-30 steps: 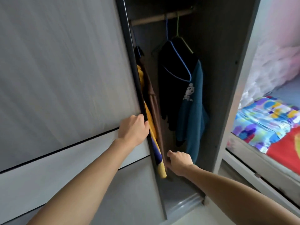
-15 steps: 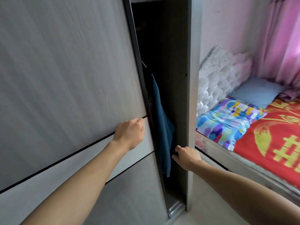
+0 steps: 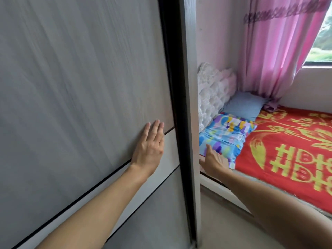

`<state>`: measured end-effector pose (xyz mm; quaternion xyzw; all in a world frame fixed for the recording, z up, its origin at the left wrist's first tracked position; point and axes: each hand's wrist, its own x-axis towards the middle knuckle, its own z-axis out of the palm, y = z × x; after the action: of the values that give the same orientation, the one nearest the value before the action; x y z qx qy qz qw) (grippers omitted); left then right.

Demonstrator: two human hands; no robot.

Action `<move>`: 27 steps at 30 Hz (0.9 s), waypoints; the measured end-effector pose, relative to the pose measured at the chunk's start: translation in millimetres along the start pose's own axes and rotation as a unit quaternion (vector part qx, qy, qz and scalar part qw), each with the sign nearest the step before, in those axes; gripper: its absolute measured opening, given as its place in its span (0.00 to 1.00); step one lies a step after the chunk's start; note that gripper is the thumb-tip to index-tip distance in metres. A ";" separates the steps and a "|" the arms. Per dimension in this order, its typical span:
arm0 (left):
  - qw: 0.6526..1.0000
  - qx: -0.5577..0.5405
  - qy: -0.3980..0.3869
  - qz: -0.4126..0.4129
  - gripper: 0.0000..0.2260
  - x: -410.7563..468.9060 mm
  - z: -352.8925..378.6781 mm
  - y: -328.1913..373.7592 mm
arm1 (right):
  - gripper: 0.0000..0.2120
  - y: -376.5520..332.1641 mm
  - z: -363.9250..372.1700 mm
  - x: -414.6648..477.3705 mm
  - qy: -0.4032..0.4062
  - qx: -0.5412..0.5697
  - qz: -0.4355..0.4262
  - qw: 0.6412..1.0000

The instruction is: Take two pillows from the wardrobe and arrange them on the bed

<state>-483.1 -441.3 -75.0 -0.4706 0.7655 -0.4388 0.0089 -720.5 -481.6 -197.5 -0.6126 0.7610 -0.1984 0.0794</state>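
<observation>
The grey sliding wardrobe door (image 3: pixel 80 87) fills the left half of the head view and meets the wardrobe's side panel (image 3: pixel 190 105); nothing inside shows. My left hand (image 3: pixel 150 148) lies flat on the door near its right edge, fingers spread. My right hand (image 3: pixel 213 161) is just right of the side panel, fingers loose, holding nothing. On the bed (image 3: pixel 287 159) lie a multicoloured pillow (image 3: pixel 226 135) and, behind it, a plain blue pillow (image 3: pixel 246 105), both against the white tufted headboard (image 3: pixel 213 90).
A red blanket with yellow patterns (image 3: pixel 291 151) covers the bed. Pink curtains (image 3: pixel 274 51) hang at the window in the back right corner. A strip of pale floor (image 3: pixel 224 221) runs between wardrobe and bed frame.
The wardrobe door slid right until the gap with the hanging clothes vanished. My left hand went from gripping the door edge to flat on it; my right hand drew out past the side panel.
</observation>
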 end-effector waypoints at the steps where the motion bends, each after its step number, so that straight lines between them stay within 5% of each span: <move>1: 1.000 0.004 -0.002 0.006 0.24 6.0 1.4 1.1 | 0.33 -0.6 -4.3 5.2 -0.003 0.008 0.006 1.000; 8: 0.999 -0.009 0.021 0.032 0.25 45.0 10.0 10.0 | 0.31 -14.1 -19.8 38.5 -0.046 0.060 -0.018 0.997; 19: 0.997 0.019 0.077 0.021 0.24 64.5 22.4 23.4 | 0.13 -8.3 -10.4 52.4 -0.036 0.094 -0.079 0.992; 27: 0.999 0.019 0.042 0.015 0.26 62.2 19.6 23.6 | 0.17 -7.5 -19.9 57.9 -0.100 0.074 -0.105 0.987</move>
<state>-526.1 -495.6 -78.2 -0.4403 0.7635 -0.4724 -0.0075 -734.8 -534.5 -169.3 -0.6985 0.6636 -0.1994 0.1789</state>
